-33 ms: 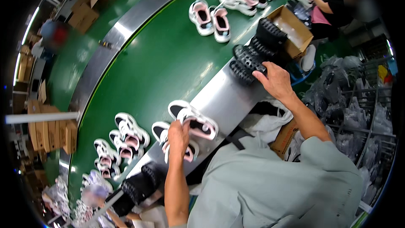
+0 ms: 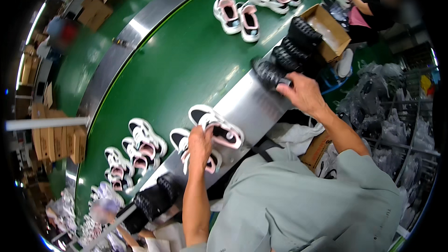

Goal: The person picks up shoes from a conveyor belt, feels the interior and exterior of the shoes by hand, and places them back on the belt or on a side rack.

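My left hand (image 2: 200,144) is closed on a white sneaker (image 2: 225,130) with black insole and pink lining, above the steel ledge (image 2: 242,102). A second white sneaker (image 2: 179,140) sits right under and beside that hand, partly hidden by it; whether the fingers hold it too I cannot tell. My right hand (image 2: 303,94) grips a black shoe (image 2: 268,73), smeared by motion, at the near end of a row. Behind it on the ledge are more black shoes (image 2: 301,37) with knobbly soles.
Pairs of white-and-pink sneakers stand on the green belt (image 2: 186,60), at the left (image 2: 144,142) and far side (image 2: 237,18). An open carton (image 2: 331,35) is beyond the black shoes. Bagged items fill a rack (image 2: 387,126) at right. Co-workers sit at upper right and lower left.
My right hand has closed on the nearest black shoe and turned it, apart from the row. My left hand stays on the white sneaker. The whole view has shifted slightly.
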### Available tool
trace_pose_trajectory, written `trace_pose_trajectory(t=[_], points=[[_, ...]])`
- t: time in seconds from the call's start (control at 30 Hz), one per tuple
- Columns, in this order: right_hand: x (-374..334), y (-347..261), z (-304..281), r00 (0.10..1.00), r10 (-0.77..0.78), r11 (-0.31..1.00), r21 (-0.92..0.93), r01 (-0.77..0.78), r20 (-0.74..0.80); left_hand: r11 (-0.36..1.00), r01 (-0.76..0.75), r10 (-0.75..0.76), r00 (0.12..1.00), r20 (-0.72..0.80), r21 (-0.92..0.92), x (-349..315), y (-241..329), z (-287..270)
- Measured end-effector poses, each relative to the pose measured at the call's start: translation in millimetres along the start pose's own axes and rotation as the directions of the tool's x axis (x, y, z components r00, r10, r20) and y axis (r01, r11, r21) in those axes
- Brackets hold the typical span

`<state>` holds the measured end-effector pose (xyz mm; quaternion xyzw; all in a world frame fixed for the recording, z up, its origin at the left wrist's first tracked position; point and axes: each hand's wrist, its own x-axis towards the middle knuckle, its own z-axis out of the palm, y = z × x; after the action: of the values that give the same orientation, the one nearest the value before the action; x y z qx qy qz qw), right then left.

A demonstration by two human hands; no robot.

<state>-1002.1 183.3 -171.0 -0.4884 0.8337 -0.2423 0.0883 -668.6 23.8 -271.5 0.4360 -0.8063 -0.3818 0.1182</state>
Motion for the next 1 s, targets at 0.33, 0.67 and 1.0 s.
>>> trace_pose_trajectory(t=[0.33, 0.67, 1.0], points=[[-40, -89, 74, 0.772, -0.018, 0.997, 0.069, -0.034, 0.636, 0.994, 0.035, -0.008, 0.97, 0.242, -0.106, 33, 23, 3], [-56, -56, 149, 0.951, -0.31, 0.944, 0.116, 0.307, 0.011, 0.971, -0.24, 0.235, 0.941, -0.243, 0.01, 6, 32, 30], [-30, -55, 197, 0.939, -0.118, 0.992, 0.006, 0.122, 0.323, 0.957, 0.289, -0.285, 0.954, -0.097, 0.028, -23, 56, 48]])
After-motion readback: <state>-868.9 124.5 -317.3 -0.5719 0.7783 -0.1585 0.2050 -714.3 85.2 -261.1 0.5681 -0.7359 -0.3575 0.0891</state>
